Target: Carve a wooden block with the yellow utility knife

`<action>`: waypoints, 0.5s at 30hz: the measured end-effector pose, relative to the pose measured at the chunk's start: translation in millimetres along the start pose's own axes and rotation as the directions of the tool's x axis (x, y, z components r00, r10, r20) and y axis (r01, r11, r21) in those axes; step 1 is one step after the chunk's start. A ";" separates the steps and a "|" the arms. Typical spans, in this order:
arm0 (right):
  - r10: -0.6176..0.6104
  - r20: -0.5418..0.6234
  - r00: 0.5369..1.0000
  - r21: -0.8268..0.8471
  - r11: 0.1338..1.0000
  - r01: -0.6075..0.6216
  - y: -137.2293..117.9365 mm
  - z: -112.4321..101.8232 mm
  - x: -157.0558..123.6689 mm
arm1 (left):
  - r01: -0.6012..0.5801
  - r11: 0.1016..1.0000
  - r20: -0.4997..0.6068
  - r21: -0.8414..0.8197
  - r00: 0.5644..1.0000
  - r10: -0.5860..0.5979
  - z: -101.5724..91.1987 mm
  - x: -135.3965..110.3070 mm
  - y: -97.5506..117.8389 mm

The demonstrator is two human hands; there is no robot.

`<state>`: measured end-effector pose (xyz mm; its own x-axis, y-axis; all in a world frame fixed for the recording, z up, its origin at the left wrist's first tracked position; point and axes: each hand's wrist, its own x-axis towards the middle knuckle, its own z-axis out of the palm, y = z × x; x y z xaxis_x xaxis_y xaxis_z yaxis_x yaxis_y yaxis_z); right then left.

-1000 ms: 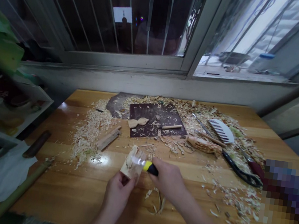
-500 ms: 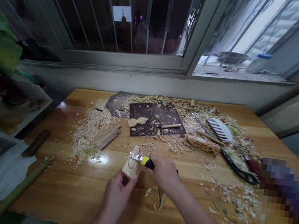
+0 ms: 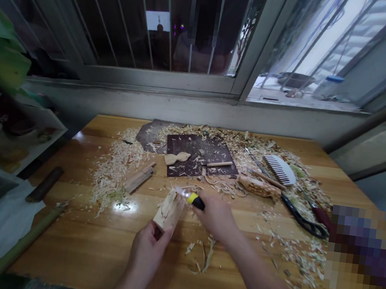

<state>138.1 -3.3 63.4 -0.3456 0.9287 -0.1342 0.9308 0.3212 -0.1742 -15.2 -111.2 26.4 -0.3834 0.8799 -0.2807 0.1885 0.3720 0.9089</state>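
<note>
My left hand [image 3: 150,245] grips the lower end of a pale wood block [image 3: 169,209], which tilts up and away from me above the table. In my right hand [image 3: 217,216] is a yellow and black utility knife [image 3: 195,200], its blade pointing left. The blade is blurred and lies at the block's upper right end; whether it touches the wood I cannot tell. Beyond the block, a carved wooden piece with a narrow waist [image 3: 177,158] rests at the left of a dark mat [image 3: 200,145], with a thin wooden-handled tool [image 3: 219,164] to its right.
Wood shavings [image 3: 112,162] ring the mat on the wooden table [image 3: 76,243]. Wood strips [image 3: 139,178] lie left of centre. At right are a carved wood piece [image 3: 258,187], a white comb [image 3: 279,169] and a black-handled tool [image 3: 302,218]. A dark stick [image 3: 44,184] lies at left.
The knife has moved right and slightly up, from across the block's top face to its upper right end. The block has shifted slightly, showing more of its length.
</note>
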 end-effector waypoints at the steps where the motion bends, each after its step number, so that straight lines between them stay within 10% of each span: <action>1: -0.069 0.010 0.998 0.018 0.997 0.069 -7.8 1.0 -7.8 | -0.005 0.999 0.005 0.032 1.000 0.005 -0.4 0.8 -0.4; 6: -0.245 0.072 0.967 0.092 0.967 0.238 -29.8 9.9 -34.3 | -0.025 0.990 0.021 0.141 1.000 0.022 -3.7 2.4 2.9; 15: -0.105 0.026 0.994 0.004 0.994 0.105 -21.5 9.4 -16.2 | -0.092 0.959 0.014 0.268 0.996 0.092 -2.8 -1.1 7.3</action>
<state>122.6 -27.0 60.2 -0.4448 0.8845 -0.1407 0.8888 0.4166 -0.1910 -15.9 -110.3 34.2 -0.3516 0.9144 -0.2003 0.4588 0.3549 0.8146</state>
